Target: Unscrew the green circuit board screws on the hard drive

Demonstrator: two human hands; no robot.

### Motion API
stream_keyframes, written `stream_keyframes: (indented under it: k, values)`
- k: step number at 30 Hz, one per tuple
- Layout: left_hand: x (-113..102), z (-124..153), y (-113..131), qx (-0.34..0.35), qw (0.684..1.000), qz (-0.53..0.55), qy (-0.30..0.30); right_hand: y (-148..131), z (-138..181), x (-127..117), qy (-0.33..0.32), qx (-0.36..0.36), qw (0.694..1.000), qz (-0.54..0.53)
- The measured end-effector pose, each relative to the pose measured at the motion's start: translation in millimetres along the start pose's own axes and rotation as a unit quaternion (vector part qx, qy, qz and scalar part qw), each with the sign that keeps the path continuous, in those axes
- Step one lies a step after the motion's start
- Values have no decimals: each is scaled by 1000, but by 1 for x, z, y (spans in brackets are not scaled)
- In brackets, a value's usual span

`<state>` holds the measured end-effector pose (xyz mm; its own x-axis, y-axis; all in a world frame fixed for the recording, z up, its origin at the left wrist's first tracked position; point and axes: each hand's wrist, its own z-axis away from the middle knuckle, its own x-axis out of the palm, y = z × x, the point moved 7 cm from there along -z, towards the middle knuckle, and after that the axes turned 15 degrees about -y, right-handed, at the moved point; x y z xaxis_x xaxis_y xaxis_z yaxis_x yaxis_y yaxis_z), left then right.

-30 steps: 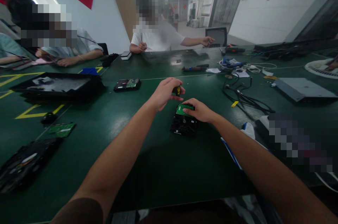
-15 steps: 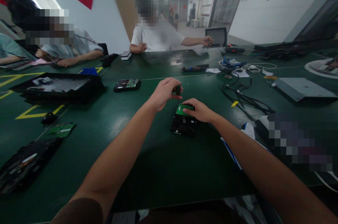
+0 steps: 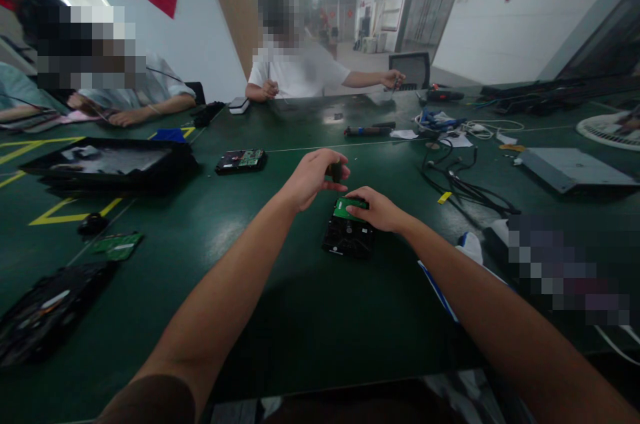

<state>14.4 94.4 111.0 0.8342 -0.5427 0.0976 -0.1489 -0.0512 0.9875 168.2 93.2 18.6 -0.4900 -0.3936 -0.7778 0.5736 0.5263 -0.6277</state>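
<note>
A black hard drive point(image 3: 347, 237) with a green circuit board point(image 3: 345, 207) on top lies on the dark green table point(image 3: 310, 317) in front of me. My right hand point(image 3: 381, 209) rests on the drive's far end, fingers curled over the green board and pressing it. My left hand point(image 3: 313, 177) hovers just above and behind the drive, fingers closed round the dark handle of a small screwdriver point(image 3: 336, 172) that points down toward the board.
Another hard drive point(image 3: 241, 160) lies further back left. A black tray point(image 3: 107, 164), a loose green board point(image 3: 117, 245) and a dark opened unit point(image 3: 45, 311) sit at left. Tangled cables point(image 3: 457, 185) and a grey box point(image 3: 570, 171) are at right. Other people sit at the far side.
My left hand has turned the screwdriver handle slightly in place; its yellow mark no longer shows. My right hand and the drive have stayed where they were.
</note>
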Motion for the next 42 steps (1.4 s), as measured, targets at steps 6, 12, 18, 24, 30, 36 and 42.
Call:
stream_keyframes:
  k: [6,12,18,24,30,36,42]
  values:
    - [3,0,4,17,1000,-7,-1,-2,1,0,-5,5,1000,-1]
    - [-2,4,12,22,998,-51,22,-3,1,-1,-5,-1,1000,1]
    - [2,3,5,-10,1000,-16,-6,-2,0,-1,4,-8,1000,3]
    - [-5,2,9,31,998,-59,17,-2,2,-1,-3,2,1000,3]
    - [-6,4,12,24,995,-94,31,-1,0,-1,0,5,1000,1]
    - [1,0,0,-7,1000,14,-6,0,0,0,4,-7,1000,0]
    - [-4,1,7,31,999,-42,14,0,1,0,-1,-1,1000,3]
